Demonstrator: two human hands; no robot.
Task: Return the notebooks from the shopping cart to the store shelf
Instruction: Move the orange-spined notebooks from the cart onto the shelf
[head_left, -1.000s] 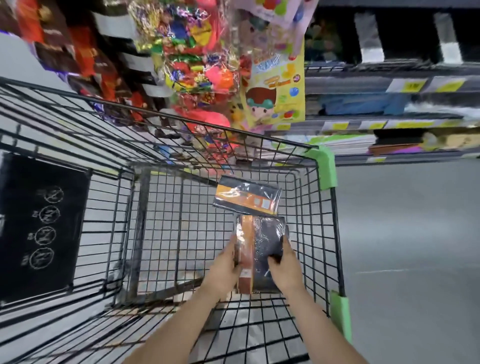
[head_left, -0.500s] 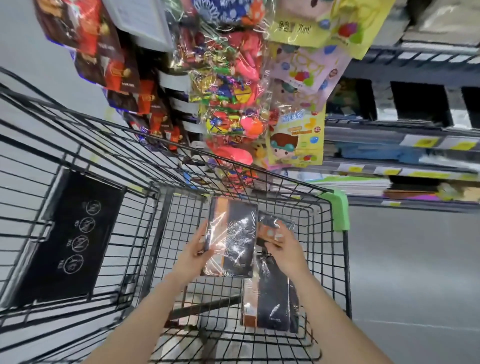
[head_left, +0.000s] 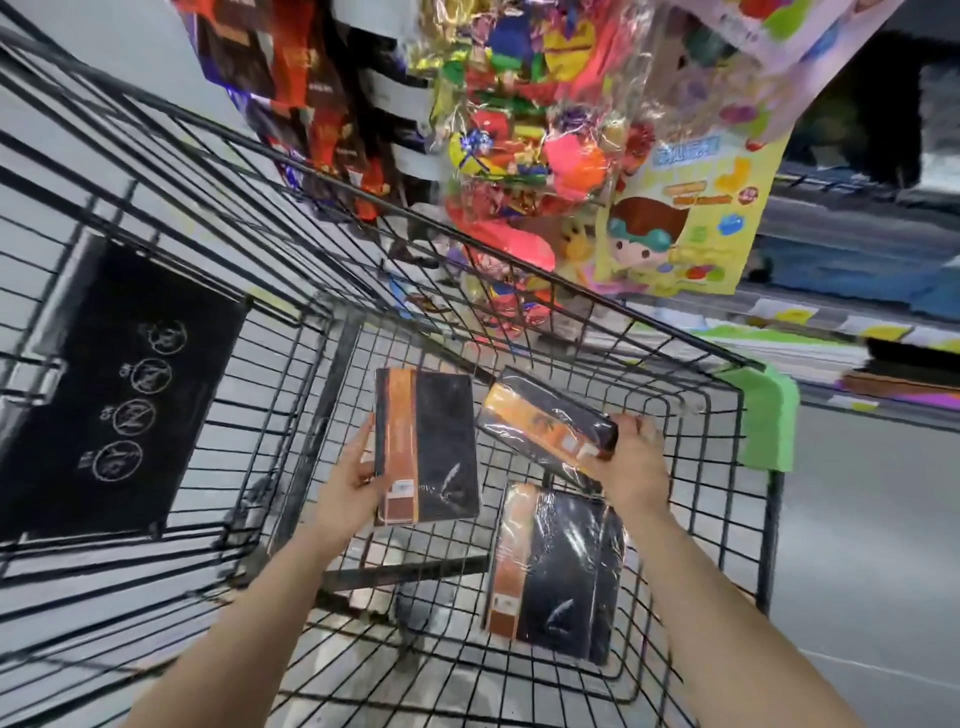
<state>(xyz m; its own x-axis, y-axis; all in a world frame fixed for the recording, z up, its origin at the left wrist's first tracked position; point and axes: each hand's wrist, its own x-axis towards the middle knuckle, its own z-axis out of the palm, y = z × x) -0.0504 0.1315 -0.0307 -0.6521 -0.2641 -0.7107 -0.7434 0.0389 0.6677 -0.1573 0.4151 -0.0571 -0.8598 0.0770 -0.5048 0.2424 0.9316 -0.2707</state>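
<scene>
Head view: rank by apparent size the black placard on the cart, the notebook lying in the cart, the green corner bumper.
1. black placard
2. notebook lying in the cart
3. green corner bumper
Placard sits nearer the camera, so its lead may be exaggerated.

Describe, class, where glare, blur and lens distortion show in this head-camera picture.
Head view: glare streaks the plastic wrap of the notebook lying in the cart; motion blur smears the store shelf at right; the wide lens bows the shopping cart wires outward.

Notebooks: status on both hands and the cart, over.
Left hand holds one notebook upright; right hand grips a second notebook, tilted. Third notebook flat on the cart floor. Both held inside the cart; shelf ahead right.
</scene>
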